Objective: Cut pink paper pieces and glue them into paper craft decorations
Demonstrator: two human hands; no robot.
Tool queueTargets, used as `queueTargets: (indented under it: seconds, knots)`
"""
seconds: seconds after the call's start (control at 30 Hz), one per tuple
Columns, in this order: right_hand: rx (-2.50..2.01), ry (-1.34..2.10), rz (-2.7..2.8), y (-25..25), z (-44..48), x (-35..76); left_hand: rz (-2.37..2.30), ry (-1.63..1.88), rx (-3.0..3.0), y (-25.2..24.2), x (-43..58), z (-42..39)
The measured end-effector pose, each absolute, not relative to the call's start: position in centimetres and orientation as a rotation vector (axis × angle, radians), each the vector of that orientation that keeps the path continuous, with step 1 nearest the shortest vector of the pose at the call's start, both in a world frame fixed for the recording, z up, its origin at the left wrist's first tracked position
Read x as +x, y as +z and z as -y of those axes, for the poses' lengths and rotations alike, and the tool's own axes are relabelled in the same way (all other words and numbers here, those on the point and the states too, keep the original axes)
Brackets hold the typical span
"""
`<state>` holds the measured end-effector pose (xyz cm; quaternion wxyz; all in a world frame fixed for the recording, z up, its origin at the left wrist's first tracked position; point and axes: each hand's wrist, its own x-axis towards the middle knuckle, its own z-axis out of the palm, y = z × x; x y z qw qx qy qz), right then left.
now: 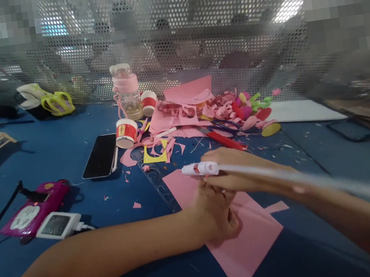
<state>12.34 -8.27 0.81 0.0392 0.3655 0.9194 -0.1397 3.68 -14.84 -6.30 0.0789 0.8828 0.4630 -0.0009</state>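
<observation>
A pink sheet of paper [254,239] lies at an angle on the blue table in front of me. My left hand [216,212] rests on it, fingers curled closed; whatever they may hold is hidden. Just beyond, my right hand [224,158] meets the left one over the sheet's far part. Its fingers are bent and closed, partly covered, and I cannot make out what is in them. A white tube-like piece [200,169] with a blurred, translucent strip [300,175] running off to the right crosses in front of my right hand. A clear stencil ruler [156,179] lies left of the sheet.
Pink paper scraps [182,116] pile up at the back, with red-handled scissors [224,140] and a yellow cutout [155,152]. Left of them are paper cups [126,133], a bottle [127,94], and a phone [101,157]. A purple device [36,209] sits far left. Perforated metal panel [165,45] stands behind.
</observation>
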Motion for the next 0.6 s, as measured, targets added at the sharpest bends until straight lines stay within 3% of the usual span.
queueTargets:
  seconds: [0.27, 0.47, 0.6]
  knots:
    - [0.959, -0.087, -2.859, 0.0, 8.7, 12.4, -1.329, 0.194, 2.540, -6.3, 3.3, 14.6]
    - [1.052, -0.116, -2.719, 1.3, 9.0, 11.4, -1.340, -0.046, 2.601, -6.1, 3.4, 14.7]
    - [1.111, -0.170, -2.674, 1.8, 9.0, 11.2, -1.365, -0.012, 2.675, -6.8, 3.6, 14.8]
